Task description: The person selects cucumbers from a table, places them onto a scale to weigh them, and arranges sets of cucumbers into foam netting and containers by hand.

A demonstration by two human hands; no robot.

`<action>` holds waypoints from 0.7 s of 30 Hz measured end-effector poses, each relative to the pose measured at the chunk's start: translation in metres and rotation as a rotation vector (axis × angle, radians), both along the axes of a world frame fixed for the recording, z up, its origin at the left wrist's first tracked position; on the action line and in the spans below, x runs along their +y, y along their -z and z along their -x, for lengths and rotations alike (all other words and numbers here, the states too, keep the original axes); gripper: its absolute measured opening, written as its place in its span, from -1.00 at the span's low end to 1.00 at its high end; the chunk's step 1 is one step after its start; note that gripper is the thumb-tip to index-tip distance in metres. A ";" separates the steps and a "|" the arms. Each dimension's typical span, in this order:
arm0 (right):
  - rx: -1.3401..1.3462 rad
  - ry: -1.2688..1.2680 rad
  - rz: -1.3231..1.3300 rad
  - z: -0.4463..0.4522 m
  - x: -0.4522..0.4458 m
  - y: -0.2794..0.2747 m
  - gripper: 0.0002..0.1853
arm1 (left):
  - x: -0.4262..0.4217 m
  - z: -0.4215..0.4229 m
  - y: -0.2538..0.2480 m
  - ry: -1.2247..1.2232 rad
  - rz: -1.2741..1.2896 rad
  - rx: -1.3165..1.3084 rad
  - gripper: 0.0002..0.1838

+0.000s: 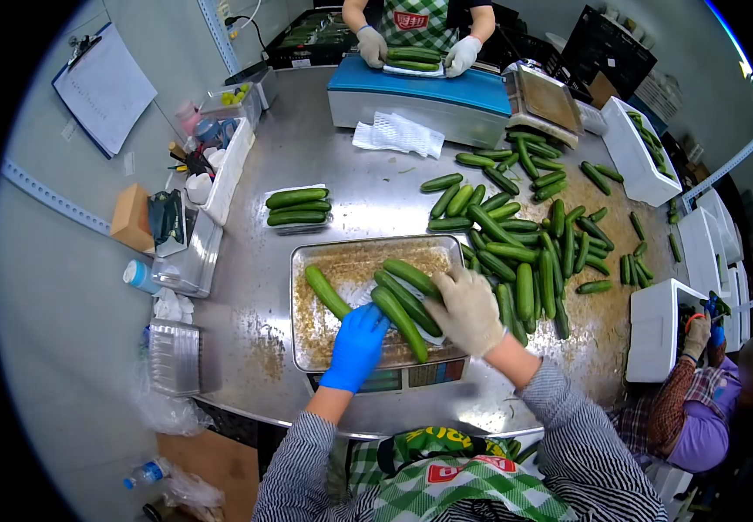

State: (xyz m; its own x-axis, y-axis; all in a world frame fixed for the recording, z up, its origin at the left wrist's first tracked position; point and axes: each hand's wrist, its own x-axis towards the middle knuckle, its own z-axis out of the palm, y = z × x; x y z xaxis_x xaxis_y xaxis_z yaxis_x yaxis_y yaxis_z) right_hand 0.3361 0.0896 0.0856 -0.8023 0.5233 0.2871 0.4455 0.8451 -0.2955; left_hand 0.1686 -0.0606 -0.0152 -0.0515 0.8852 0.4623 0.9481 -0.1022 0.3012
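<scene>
A metal tray (307,261) rests on a scale near the front edge of the steel table. Three cucumbers (405,300) lie side by side in it over a pale, partly hidden tray. Another cucumber (327,291) lies to their left. My left hand (358,345), in a blue glove, touches the lower left side of the group; its fingers are pressed together, and what they grip is hidden. My right hand (466,311), in a beige glove, has its fingers curled at the right ends of the cucumbers; whether it grips one is unclear.
Loose cucumbers (524,291) are heaped right of the tray. A packed tray of cucumbers (298,207) sits behind it. Across the table a gloved person handles cucumbers on a blue-topped machine (481,94). Another person works beside a white box (651,339) at the right.
</scene>
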 end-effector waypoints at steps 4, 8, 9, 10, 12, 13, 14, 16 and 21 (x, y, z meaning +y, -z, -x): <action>-0.198 0.016 0.218 -0.009 -0.077 -0.007 -0.54 | -0.004 -0.003 -0.003 -0.051 0.103 -0.088 -0.70; -0.024 0.197 0.259 -0.023 -0.085 0.018 -0.62 | -0.004 -0.006 -0.007 -0.090 -0.023 -0.090 -0.74; 0.010 0.175 0.220 -0.024 -0.082 0.022 -0.64 | -0.002 -0.006 -0.010 -0.100 -0.101 -0.077 -0.75; 0.042 0.152 0.181 -0.025 -0.078 0.026 -0.66 | 0.000 -0.005 -0.010 -0.079 -0.095 -0.080 -0.74; 0.083 0.126 0.135 -0.020 -0.074 0.035 -0.73 | 0.003 -0.003 -0.007 -0.035 -0.081 -0.087 -0.73; 0.073 0.119 0.093 -0.016 -0.071 0.038 -0.77 | 0.002 -0.002 -0.002 -0.011 -0.066 -0.060 -0.74; 0.066 0.110 0.053 -0.012 -0.068 0.041 -0.80 | 0.001 0.000 0.003 0.011 -0.050 -0.030 -0.75; 0.113 0.079 0.015 -0.008 -0.062 0.040 -0.81 | -0.004 0.008 0.000 0.046 -0.021 0.021 -0.71; 0.355 0.296 0.215 -0.036 -0.056 0.024 -0.72 | -0.027 0.014 -0.022 -0.436 -0.020 -0.218 -0.23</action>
